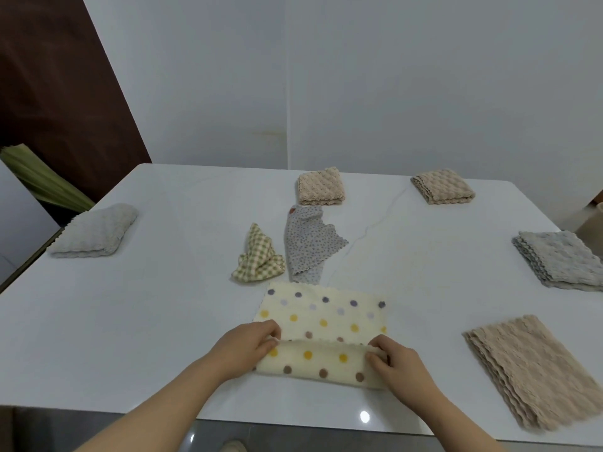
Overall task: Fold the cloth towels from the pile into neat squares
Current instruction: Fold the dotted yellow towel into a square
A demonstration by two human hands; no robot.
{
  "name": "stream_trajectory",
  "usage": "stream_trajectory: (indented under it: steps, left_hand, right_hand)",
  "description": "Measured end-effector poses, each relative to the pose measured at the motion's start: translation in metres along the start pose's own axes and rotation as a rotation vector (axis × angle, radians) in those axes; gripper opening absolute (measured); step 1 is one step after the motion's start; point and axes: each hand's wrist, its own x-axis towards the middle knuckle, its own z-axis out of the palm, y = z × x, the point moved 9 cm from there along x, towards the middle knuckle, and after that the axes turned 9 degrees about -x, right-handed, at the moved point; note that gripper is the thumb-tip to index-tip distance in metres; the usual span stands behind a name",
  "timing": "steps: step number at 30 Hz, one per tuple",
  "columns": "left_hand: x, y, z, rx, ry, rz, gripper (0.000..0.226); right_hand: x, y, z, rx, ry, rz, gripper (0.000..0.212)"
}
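The near flap of the dotted towel (323, 316) is pinched at both ends. Its left corner is held by the left hand (246, 349) and its right corner by the right hand (399, 365), the fingers of each curled onto the cloth. The flap has been turned over toward the far side, so that its scalloped edge runs across the middle of the towel and a rounded fold lies nearest the person. The far half is spread flat on the table (130, 321), near its front edge and about midway along it.

Just beyond the dotted towel two unfolded cloths are heaped side by side. A checked towel (257, 259) is crumpled on the left, and a speckled towel (306, 246) is stretched out on the right. The near tip of the speckled towel reaches the dotted towel's far edge; whether they touch cannot be told.

A folded beige square (321, 187) is set just behind the speckled towel. A second beige square (442, 187) is placed to its right, well apart from it. A folded grey towel (94, 231) is laid at the table's left edge. Along the right side a grey stack (561, 259) of layered cloths is seen, and nearer the person a beige stack (535, 367), both with wavy edges.

The table is backed by a pale wall (359, 76), with a brown panel (49, 76) at the left and something green and ribbed (42, 181) below it.
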Motion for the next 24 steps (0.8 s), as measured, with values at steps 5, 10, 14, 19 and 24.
stream_trajectory:
  steps: [5,10,14,19,24]
  left_hand:
    - [-0.001,-0.003,0.014,0.072,-0.064,-0.046,0.024]
    - [-0.002,-0.007,0.007,-0.174,-0.03,-0.103,0.004]
    - [-0.001,-0.021,-0.008,-0.532,0.036,-0.238,0.022]
    - [0.001,-0.03,-0.013,-0.818,0.057,-0.356,0.025]
    - [0.011,-0.037,-0.013,-1.009,0.214,-0.426,0.012]
  right_hand:
    - [-0.001,0.005,0.005,-0.037,-0.066,0.056,0.013]
    - [-0.004,0.005,-0.003,0.055,0.013,0.092,0.016]
    - [-0.003,0.007,-0.016,0.203,0.117,0.144,0.018]
    - [0.002,0.012,-0.023,0.319,0.176,0.195,0.017]
    - [0.016,0.015,-0.029,0.408,0.22,0.242,0.012]
